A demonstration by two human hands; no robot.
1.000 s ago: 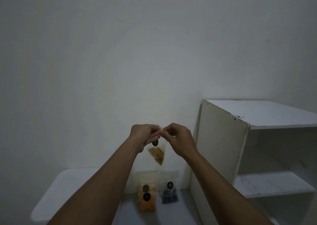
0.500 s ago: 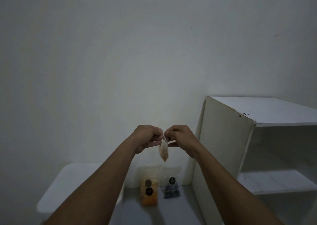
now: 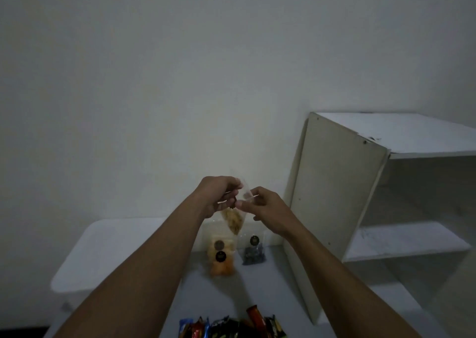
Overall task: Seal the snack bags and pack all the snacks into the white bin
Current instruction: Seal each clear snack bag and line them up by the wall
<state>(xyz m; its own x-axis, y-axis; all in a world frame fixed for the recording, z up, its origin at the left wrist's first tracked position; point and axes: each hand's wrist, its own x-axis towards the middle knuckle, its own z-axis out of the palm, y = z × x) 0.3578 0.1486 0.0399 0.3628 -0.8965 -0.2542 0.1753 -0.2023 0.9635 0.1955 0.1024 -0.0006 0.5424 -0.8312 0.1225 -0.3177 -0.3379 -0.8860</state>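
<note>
Left grip (image 3: 219, 196) clamped on bag (image 3: 233, 221), fingers curled round its upper left part, back of hand toward camera. Right grip (image 3: 265, 205) also clamped on bag: thumb and forefinger pinch the top strip from the right, other fingers loosely curled under. Both grips nearly touching, bag top between them. Bag is clear, held in the air, tilted, one top corner sticking up above left grip. Yellow-brown snack sits in its lower end, which hangs point down. Whether the top seal is closed: cannot tell, too dim and blurred.

Directly below bag, on counter (image 3: 244, 291): orange bag (image 3: 220, 260), upright, clear, pale and orange snacks inside, two dark round stickers on front. Below bag and slightly right: dark bag (image 3: 252, 252), upright, smaller, dark contents, one round sticker. The two stand close, whether touching unclear. Both back against wall (image 3: 180, 80). Bag hangs well above counter, outside bin.

Below-left of bag: bin (image 3: 103, 247), white, rounded corners, partly hidden by left forearm. Far below bag, at the frame's bottom edge: bars (image 3: 231, 327), a pile of coloured wrapped snacks, cut off by the frame. Right of bag: shelf (image 3: 334, 183), white, side panel facing the grips, open compartments further right. Lighting dim.
</note>
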